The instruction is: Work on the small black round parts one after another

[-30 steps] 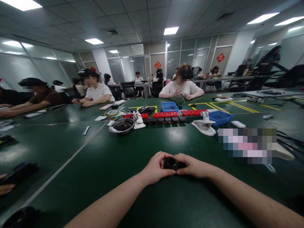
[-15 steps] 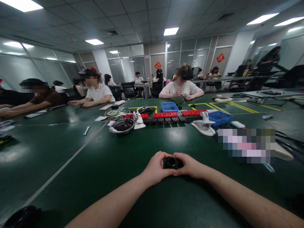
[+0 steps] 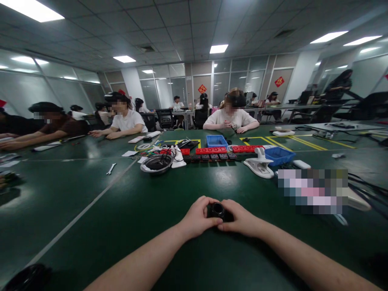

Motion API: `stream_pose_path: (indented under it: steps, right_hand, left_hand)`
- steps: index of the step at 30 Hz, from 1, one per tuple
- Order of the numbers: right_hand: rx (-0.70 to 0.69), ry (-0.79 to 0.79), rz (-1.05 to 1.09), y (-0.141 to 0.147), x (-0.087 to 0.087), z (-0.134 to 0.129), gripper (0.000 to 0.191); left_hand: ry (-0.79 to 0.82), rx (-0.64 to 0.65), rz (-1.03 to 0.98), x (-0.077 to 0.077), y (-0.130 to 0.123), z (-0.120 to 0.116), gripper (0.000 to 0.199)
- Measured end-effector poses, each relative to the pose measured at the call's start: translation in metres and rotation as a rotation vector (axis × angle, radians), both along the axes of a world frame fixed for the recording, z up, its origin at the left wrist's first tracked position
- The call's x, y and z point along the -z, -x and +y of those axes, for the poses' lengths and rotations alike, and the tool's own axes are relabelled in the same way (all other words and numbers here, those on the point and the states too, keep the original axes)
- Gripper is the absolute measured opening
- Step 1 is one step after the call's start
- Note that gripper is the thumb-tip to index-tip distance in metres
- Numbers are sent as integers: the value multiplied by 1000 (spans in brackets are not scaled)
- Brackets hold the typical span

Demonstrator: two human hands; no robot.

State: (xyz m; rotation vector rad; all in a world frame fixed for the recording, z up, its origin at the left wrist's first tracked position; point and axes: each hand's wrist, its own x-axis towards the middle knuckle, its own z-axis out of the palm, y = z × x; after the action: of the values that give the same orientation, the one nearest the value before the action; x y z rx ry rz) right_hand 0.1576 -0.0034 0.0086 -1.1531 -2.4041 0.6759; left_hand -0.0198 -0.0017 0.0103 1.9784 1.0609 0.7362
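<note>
A small glossy black round part with a hole in its top [image 3: 218, 209] is near the middle of the green table [image 3: 169, 194]. My left hand [image 3: 197, 216] curls round its left side, the thumb in front and the fingers behind. From the right, my right hand [image 3: 239, 218] closes on the same part, its thumb close to the left thumb at the front. The underside of the part and some fingertips are hidden. I cannot tell whether it touches the tabletop.
Farther off stand a metal bowl [image 3: 156, 163], red power strips [image 3: 211, 150], a white clip [image 3: 260, 163] and blue trays [image 3: 279, 157]. A wrench [image 3: 111, 169] lies left. A black object [image 3: 27, 279] sits at the lower left corner. Across the table a person [image 3: 233, 115] handles something small.
My right hand has shifted slightly on the black part, its thumb now a little lower and to the left. The view has tilted up slightly. Both hands keep their hold.
</note>
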Motion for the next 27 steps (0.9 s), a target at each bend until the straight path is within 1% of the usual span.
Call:
stream_pose_path:
  steps: [2,4,7,10,22,25,27]
  right_hand:
    - [-76,72,15,-6,-5,3,32]
    - [-111,121,25,-10,-8,6,28]
    - [-126,139,29,-11,-8,8,24]
    - [-136,124,43,-10,-6,8,22]
    - [-101,88,28,-8,-4,7,21]
    - [-65,87,45,-6,0,8,23]
    - [-10,95,53,-4,3,9,26]
  left_hand:
    - [20,21,-21,-1,1,1,41]
    - [38,36,-33,-2,1,1,41]
    - [56,43,-35,-2,1,1,42]
    - [57,37,-28,-1,1,1,41]
    - [45,35,-50,-1,1,2,42]
    - [29,6,-39,1,0,1,43]
    - [6,-24,-33,2,-1,0,43]
